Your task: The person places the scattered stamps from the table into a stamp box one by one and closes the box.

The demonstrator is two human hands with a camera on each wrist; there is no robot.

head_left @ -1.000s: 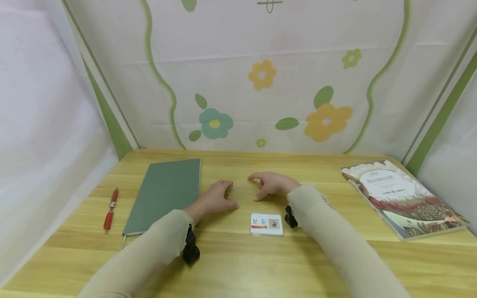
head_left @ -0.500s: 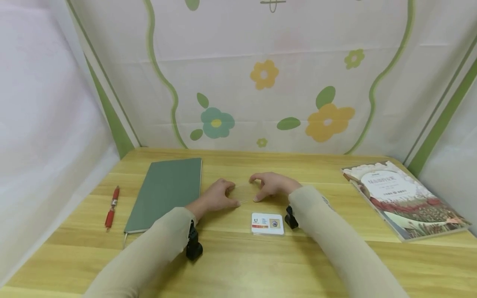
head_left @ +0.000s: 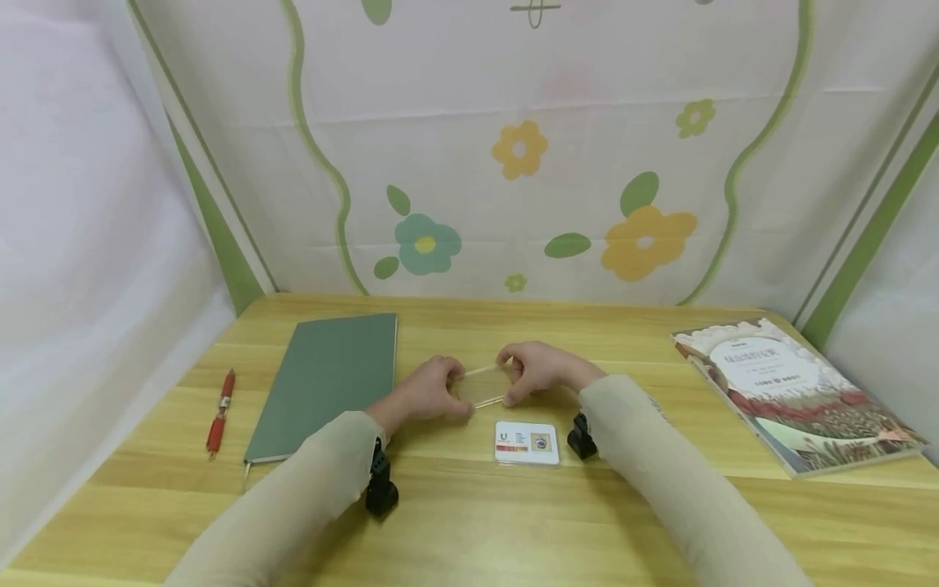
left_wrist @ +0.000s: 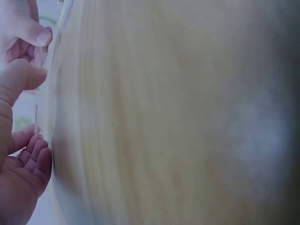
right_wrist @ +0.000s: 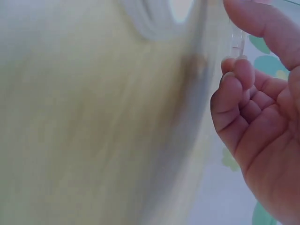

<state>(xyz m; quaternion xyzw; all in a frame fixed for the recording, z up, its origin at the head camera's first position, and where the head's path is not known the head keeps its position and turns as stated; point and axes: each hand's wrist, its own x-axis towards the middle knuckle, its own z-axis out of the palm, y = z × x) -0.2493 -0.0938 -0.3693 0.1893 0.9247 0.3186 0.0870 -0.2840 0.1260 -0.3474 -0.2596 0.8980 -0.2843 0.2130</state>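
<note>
A clear plastic sleeve (head_left: 484,385) is held just above the wooden table (head_left: 469,522), its near edge tilted up. My left hand (head_left: 456,386) pinches its left end and my right hand (head_left: 511,377) pinches its right end. In the left wrist view, my left hand (left_wrist: 33,61) has thumb and fingers closed on the sleeve's thin clear edge (left_wrist: 51,47). The right wrist view, blurred, shows my right hand (right_wrist: 236,61) with its fingertips on the clear edge (right_wrist: 237,43). A small white printed card (head_left: 526,442) lies flat just in front of the hands.
A closed green notebook (head_left: 326,383) lies left of the hands, with a red pen (head_left: 218,412) further left. A picture-cover book (head_left: 795,391) lies at the right edge. Floral cloth walls (head_left: 513,163) enclose the table at the back and sides.
The clear sleeve has come up off the table between my hands, which now pinch its two ends. Both hands have drawn slightly nearer to me.
</note>
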